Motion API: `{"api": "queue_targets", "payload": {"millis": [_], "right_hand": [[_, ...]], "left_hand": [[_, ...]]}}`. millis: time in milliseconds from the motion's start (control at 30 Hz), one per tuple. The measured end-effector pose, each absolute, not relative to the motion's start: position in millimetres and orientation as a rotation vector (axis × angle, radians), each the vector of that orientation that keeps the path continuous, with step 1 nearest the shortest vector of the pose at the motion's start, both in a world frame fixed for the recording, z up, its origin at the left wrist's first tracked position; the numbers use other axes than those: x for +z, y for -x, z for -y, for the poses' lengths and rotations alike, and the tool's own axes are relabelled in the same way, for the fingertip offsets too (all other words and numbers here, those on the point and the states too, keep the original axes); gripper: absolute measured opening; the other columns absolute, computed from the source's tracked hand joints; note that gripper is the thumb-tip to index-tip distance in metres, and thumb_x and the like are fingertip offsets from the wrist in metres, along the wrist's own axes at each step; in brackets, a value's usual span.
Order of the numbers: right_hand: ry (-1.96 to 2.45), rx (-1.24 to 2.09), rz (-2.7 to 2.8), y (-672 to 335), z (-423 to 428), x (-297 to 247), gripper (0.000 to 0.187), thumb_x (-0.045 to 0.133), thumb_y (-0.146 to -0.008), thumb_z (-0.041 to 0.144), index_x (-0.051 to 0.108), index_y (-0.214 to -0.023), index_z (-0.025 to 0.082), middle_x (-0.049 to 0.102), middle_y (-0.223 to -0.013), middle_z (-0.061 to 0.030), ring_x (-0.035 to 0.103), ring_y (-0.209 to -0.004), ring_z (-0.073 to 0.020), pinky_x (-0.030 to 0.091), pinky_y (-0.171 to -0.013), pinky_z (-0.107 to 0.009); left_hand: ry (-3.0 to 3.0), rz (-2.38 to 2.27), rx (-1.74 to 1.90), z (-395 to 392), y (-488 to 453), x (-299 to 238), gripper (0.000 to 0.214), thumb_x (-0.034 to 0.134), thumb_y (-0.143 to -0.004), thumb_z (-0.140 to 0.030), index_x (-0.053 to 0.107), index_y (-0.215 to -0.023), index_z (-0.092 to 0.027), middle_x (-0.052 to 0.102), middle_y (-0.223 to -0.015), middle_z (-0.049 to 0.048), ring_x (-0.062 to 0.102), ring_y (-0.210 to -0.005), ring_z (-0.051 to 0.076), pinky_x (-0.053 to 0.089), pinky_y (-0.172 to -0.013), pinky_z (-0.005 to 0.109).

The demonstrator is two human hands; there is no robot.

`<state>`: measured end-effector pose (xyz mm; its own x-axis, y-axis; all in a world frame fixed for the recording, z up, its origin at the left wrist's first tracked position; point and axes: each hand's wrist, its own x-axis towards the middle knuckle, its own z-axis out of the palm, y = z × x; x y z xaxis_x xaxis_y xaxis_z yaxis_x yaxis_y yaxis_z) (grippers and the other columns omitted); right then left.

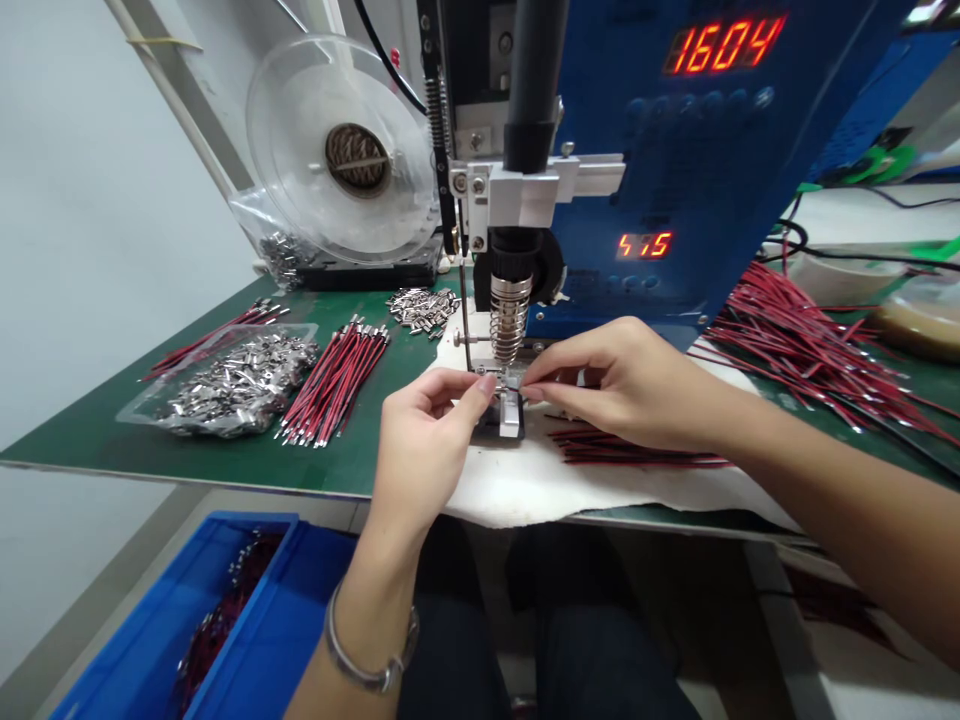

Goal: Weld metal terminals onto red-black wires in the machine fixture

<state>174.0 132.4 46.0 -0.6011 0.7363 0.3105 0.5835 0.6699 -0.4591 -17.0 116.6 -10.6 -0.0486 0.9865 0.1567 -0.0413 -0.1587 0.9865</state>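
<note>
My left hand is closed in a pinch, thumb and forefinger together at the left side of a small metal fixture; whatever lies between the fingertips is too small to make out. From the other side my right hand pinches a thin dark wire, its end at the fixture. Just above both fingertips stands the spring-wrapped soldering head of a blue machine. Below my right hand, several red and black wires lie on a white cloth.
To the left are a clear tray of metal parts, a bundle of red-black wires and a pile of small metal pieces. A wire heap lies right. Behind stands a clear reel; a blue bin sits below.
</note>
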Motion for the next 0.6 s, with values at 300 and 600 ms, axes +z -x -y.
{"api": "queue_targets", "payload": {"millis": [300,600], "right_hand": [[0.957,0.358,2.451,-174,-134,45,0.019,0.056,-0.089,0.02,0.074,-0.092,0.013,0.072,-0.083,-0.0032,0.063,-0.068,-0.0089,0.045,-0.064,-0.019],[0.971,0.29,2.471,-173,-133,47,0.019,0.056,-0.09,0.019,0.073,-0.092,0.013,0.072,-0.086,-0.0039,0.063,-0.07,-0.0092,0.045,-0.066,-0.019]], "left_hand": [[-1.275,-1.12,1.378,-120,15,-13,0.026,0.074,-0.076,-0.041,0.07,-0.08,-0.015,0.065,-0.07,0.0016,0.042,-0.05,0.003,0.032,-0.047,0.017],[-1.318,-1.137,1.295,-114,35,-9,0.04,0.062,-0.085,-0.045,0.054,-0.063,-0.013,0.054,-0.06,-0.0015,0.026,-0.041,0.0,0.021,-0.041,0.018]]}}
